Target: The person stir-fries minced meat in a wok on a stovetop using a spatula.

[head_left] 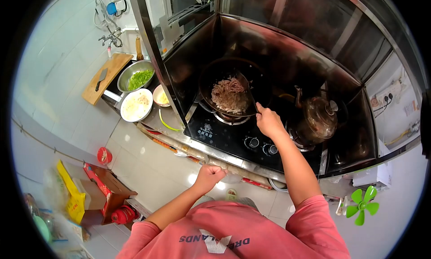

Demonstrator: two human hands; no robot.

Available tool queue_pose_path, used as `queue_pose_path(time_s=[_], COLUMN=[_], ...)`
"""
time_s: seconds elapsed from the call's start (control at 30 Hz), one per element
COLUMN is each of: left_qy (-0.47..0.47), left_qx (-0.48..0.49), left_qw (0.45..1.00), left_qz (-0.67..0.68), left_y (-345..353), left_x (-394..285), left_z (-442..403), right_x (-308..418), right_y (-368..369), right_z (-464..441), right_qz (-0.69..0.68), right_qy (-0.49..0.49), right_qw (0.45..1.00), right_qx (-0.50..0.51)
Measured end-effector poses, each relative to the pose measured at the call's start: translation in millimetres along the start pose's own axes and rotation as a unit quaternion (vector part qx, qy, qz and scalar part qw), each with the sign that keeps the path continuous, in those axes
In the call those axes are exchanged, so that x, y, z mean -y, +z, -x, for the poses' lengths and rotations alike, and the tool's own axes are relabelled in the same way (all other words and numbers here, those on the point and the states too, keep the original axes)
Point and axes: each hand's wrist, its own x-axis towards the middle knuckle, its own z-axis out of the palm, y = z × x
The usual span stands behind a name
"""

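My right hand is closed round the handle of a dark spatula, whose blade reaches into a black wok. Crumbled brown meat lies in the wok, which sits on the left burner of the black gas stove. Held low in front of my body, away from the stove, my left hand is curled into a fist, with nothing visible in it.
A kettle stands on the right burner. Left of the stove are a metal bowl of chopped greens, a white bowl, a small bowl and a cutting board with a knife. Metal panels surround the stove.
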Motion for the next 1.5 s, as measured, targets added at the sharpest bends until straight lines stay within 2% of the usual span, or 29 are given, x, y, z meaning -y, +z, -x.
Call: queue_pose_path(time_s=[0.07, 0.3, 0.5, 0.57, 0.73, 0.87, 1.03, 1.07, 1.23, 1.3, 1.37, 1.5], left_qy=[0.006, -0.014, -0.005, 0.003, 0.007, 0.003, 0.000, -0.006, 0.000, 0.008, 0.010, 0.020], left_qx=[0.001, 0.009, 0.011, 0.013, 0.012, 0.015, 0.024, 0.026, 0.021, 0.027, 0.021, -0.019], left_qw=[1.000, 1.000, 1.000, 1.000, 1.000, 1.000, 0.999, 0.999, 0.999, 0.999, 0.999, 0.999], left_qz=[-0.003, -0.017, -0.022, -0.018, -0.020, -0.016, -0.040, -0.028, -0.038, -0.025, -0.024, -0.023], left_y=[1.5, 2.0, 5.3, 6.8, 5.7, 7.0, 12.0, 12.7, 10.5, 9.2, 9.9, 6.1], left_x=[2.3, -3.8, 0.1, -0.1, -2.0, -0.3, -1.0, -1.2, -1.3, -4.5, -6.1, -17.3], left_z=[-0.9, -3.1, -7.0, -7.3, -7.7, -9.5, -13.9, -14.9, -19.0, -20.3, -21.5, -32.9], right_x=[-5.5, -17.2, -12.7, -2.0, -18.9, -27.5, 0.9, -1.6, -19.9, -21.5, -14.5, 0.5], right_y=[6.5, -7.2, -7.9, -4.3, 2.4, -5.6, -12.9, -4.8, -2.0, 0.3, -1.2, -4.3], right_z=[-4.6, 5.3, 2.7, 5.3, -13.5, -10.0, 9.0, 3.9, -8.5, -11.6, -13.1, -9.6], right_qz=[0.056, 0.091, 0.069, 0.072, 0.093, 0.090, 0.072, 0.101, 0.095, 0.087, 0.077, 0.068], right_qy=[0.008, 0.064, 0.012, -0.006, 0.040, 0.016, -0.016, 0.005, 0.050, -0.003, -0.010, -0.092], right_qw=[0.998, 0.994, 0.997, 0.997, 0.995, 0.996, 0.997, 0.993, 0.994, 0.996, 0.997, 0.986], right_qx=[0.017, -0.002, -0.022, 0.015, -0.004, -0.022, 0.035, 0.057, 0.036, -0.007, -0.002, 0.119])
